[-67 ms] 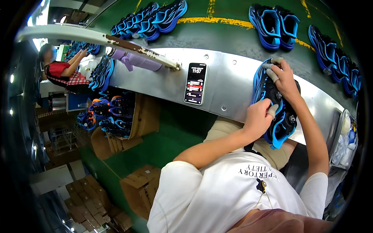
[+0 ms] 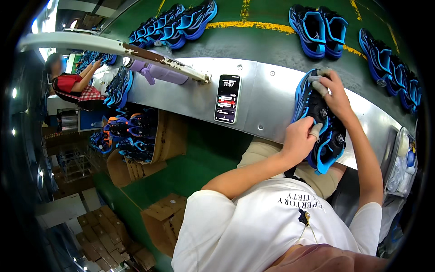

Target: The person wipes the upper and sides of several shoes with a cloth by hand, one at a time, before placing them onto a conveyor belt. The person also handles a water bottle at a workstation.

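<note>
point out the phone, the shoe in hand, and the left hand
phone (image 2: 227,98), head view, middle of its screen
shoe (image 2: 304,97), head view, blue-and-black side near its toe end
left hand (image 2: 297,140), head view, back of the hand

A black smartphone (image 2: 227,99) with a lit screen lies on the metal ledge at twelve o'clock, and brown cardboard boxes (image 2: 164,221) sit on the floor at seven.

You've only got one view here: a head-worn fisheye looking steeply down over your own chest at the metal worktop (image 2: 272,104), pretty close in, edges bending toward the rim.
</note>
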A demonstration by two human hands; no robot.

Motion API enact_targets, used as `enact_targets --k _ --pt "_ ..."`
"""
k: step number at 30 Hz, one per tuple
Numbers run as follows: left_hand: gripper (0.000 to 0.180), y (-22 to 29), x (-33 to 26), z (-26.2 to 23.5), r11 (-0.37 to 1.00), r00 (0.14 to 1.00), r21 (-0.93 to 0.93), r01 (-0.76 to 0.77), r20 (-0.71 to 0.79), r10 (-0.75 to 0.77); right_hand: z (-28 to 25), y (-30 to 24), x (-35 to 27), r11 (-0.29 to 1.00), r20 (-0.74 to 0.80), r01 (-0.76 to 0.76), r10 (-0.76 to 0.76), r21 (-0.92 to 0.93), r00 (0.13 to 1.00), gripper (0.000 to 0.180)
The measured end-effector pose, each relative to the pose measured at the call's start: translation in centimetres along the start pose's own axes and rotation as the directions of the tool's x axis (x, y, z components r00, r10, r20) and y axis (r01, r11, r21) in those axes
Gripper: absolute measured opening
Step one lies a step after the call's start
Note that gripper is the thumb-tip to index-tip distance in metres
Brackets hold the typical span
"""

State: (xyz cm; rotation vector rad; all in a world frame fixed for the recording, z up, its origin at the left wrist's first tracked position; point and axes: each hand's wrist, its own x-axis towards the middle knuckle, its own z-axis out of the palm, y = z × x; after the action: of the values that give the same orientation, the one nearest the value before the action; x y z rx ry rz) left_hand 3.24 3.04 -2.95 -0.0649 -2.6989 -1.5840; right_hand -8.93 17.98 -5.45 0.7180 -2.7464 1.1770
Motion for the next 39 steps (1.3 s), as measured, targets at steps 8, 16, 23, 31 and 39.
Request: enact_targets --k 8,16,23,31,39 --pt "0.018 0.8 1.5 -2.2 0.448 0.731 -0.578 0.682 0.553 -0.399 -5.9 -5.3 -3.1 0.956 0.431 -0.211 0.106 0.204 0.896 0.03" --pt "0.021 0.7 2.0 -2.4 0.554 0.719 -0.481 0.679 0.589 -0.369 -7.5 -5.9 -1.9 0.965 0.439 -0.207 0.118 0.161 0.891 0.03" --pt "0.023 1.4 1.5 -1.9 0.496 0.7 -0.501 0.709 0.585 -0.409 -3.9 -5.9 -5.0 0.999 0.125 -0.051 0.05 0.005 0.991 0.029" --pt "0.023 1.3 2.0 -2.4 0.424 0.64 -0.485 0.765 0.645 -0.416 -3.6 -6.1 -4.8 0.989 0.159 -0.093 0.074 0.115 0.985 0.022" --pt "0.024 1.4 2.5 -2.2 0.412 0.62 -0.471 0.78 0.668 -0.411 -6.3 -4.5 -2.6 0.973 0.434 -0.103 0.004 0.205 0.901 0.028"
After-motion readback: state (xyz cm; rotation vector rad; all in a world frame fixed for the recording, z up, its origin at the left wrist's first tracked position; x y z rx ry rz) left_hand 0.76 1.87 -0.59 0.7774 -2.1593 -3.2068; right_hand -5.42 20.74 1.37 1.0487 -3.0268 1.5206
